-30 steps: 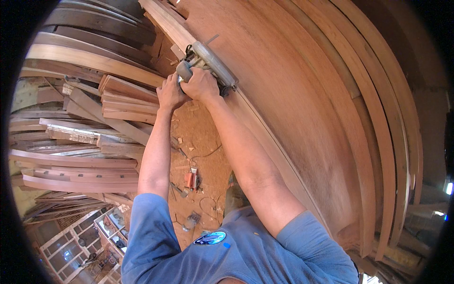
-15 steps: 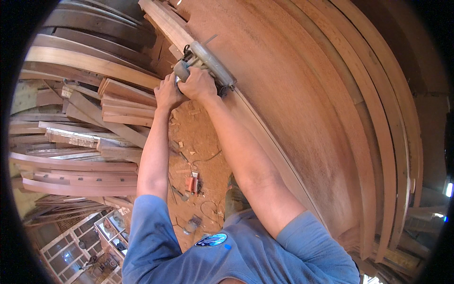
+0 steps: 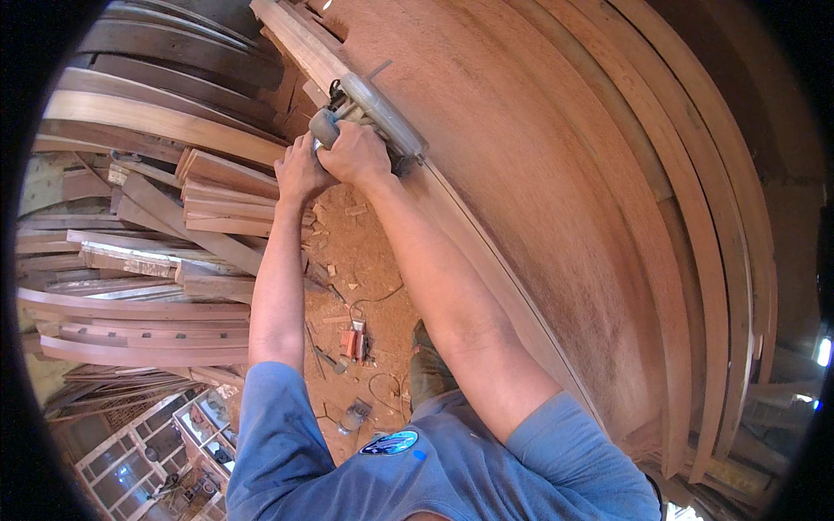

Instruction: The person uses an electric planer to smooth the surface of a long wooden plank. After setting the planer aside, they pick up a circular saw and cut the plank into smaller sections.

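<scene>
A grey circular saw with a long rounded guard rests on the edge of a large wooden slab at the upper middle. My right hand is closed around its rear handle. Beside it, my left hand is closed on the tool's left side, near the rounded grey motor end. Both arms are stretched forward. A thin rod sticks out past the guard over the slab. From the saw back toward me runs a narrow dark cut line, parallel to the slab's left edge. The blade is hidden.
Stacked boards and curved planks fill the left side. Long curved timbers stand along the right. On the sawdust-covered floor lie a red tool, a loose cord and wood scraps.
The saw and both hands sit slightly farther left and higher in view, as the whole scene has shifted a little. My grip on the saw is unchanged.
</scene>
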Available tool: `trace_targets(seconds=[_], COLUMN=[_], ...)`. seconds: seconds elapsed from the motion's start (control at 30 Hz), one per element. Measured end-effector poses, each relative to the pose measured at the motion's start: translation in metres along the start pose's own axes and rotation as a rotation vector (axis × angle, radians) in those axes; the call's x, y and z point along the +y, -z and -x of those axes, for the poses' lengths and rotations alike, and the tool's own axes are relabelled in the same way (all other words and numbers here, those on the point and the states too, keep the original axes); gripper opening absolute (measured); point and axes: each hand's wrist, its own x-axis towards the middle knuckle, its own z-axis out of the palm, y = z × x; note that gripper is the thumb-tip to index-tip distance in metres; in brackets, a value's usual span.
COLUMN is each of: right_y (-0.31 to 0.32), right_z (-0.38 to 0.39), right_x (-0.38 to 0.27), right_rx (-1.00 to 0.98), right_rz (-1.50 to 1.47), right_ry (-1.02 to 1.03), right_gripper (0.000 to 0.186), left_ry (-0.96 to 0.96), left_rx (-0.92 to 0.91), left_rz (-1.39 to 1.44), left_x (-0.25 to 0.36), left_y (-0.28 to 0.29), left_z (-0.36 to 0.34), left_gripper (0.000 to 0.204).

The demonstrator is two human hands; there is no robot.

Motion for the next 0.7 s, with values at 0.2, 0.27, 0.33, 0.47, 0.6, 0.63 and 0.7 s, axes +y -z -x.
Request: trace_targets(seconds=[0.2, 0.27, 0.33, 0.47, 0.6, 0.63, 0.7], right_y=[0.0010, 0.0021, 0.0022, -0.0014, -0.0012, -0.0021, -0.0044], right_z=[0.0027, 0.0053, 0.0057, 0.0045, 0.0056, 0.0054, 0.0047], right_x=[-0.0033, -0.0045, -0.0060, -0.0052, -0.0078, -0.0078, -0.0077], right_rx=[0.016, 0.016, 0.026, 0.053, 0.053, 0.062, 0.082], right_rz=[-0.011, -0.010, -0.009, 0.007, -0.002, -0.007, -0.017], right_ry=[0.002, 0.002, 0.003, 0.001, 0.008, 0.005, 0.000], right_gripper=[0.050, 0.049, 0.047, 0.043, 0.042, 0.041, 0.039], left_ry=[-0.023, -0.020, -0.022, -0.045, -0.045, -0.044, -0.036], left_rx=[0.018, 0.014, 0.015, 0.030, 0.017, 0.008, 0.001], left_rz=[0.013, 0.008, 0.001, 0.031, 0.013, 0.015, 0.013], left_x=[-0.0021, -0.0032, -0.0049, -0.0075, -0.0035, -0.0035, -0.0068], left_y=[0.0016, 0.0016, 0.0015, 0.0011, 0.0069, 0.0086, 0.0048], left_z=[0.0013, 0.0024, 0.0010, 0.0013, 0.0026, 0.0031, -0.0002], left_gripper=[0.100, 0.100, 0.100, 0.101, 0.103, 0.103, 0.105])
